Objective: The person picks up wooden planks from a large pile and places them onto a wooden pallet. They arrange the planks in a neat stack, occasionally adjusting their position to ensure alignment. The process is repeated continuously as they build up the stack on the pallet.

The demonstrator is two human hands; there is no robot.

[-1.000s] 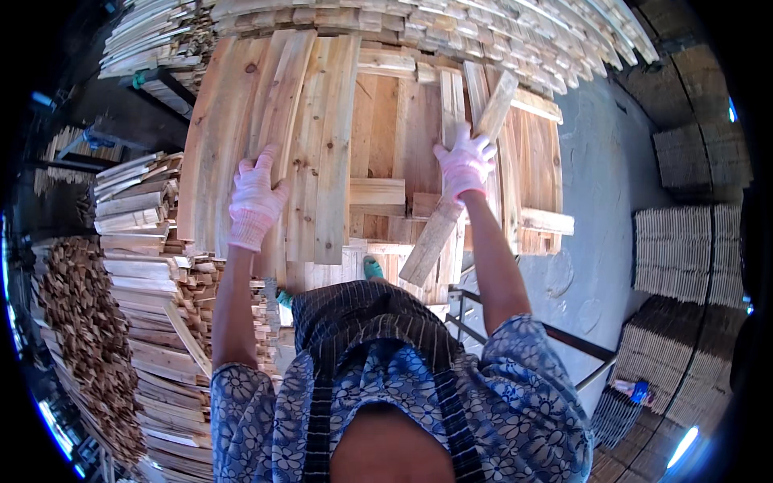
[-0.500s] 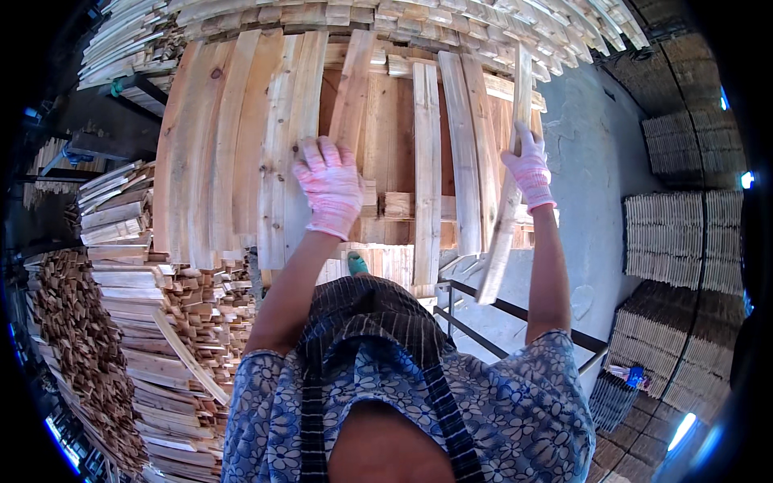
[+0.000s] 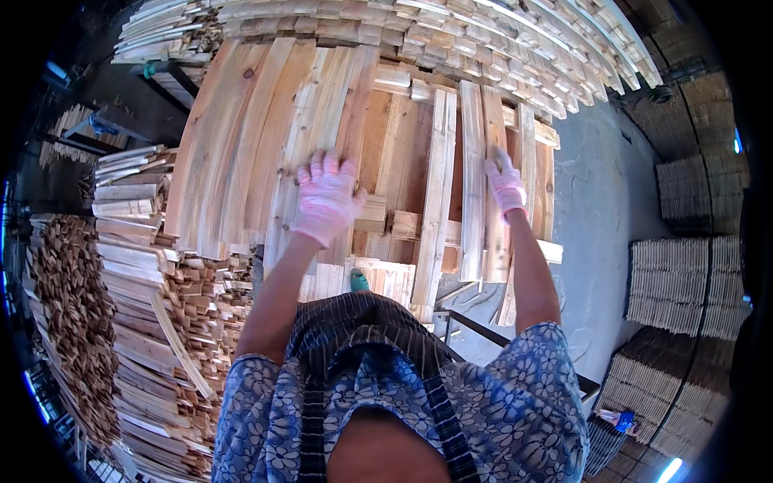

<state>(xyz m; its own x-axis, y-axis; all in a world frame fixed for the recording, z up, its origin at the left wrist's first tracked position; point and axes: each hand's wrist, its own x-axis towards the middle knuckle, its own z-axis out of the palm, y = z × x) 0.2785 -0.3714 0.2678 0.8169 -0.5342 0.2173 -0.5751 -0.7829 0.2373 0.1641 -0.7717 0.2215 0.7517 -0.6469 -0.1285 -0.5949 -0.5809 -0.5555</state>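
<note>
A second ago the long pale wooden slat (image 3: 493,185) under the right hand (image 3: 507,187) leaned slantwise across the open wooden frame (image 3: 403,173); half a second ago it stood nearly upright at the frame's right edge, gripped from the side. Now it lies straight among the frame's other slats, and the right hand in its pink glove rests flat on its face with fingers spread. The left hand (image 3: 326,201), also pink-gloved, has shifted rightward along the broad row of pale planks (image 3: 266,153) left of the frame, from near their lower left part to their right edge, palm pressed flat beside the frame's opening
</note>
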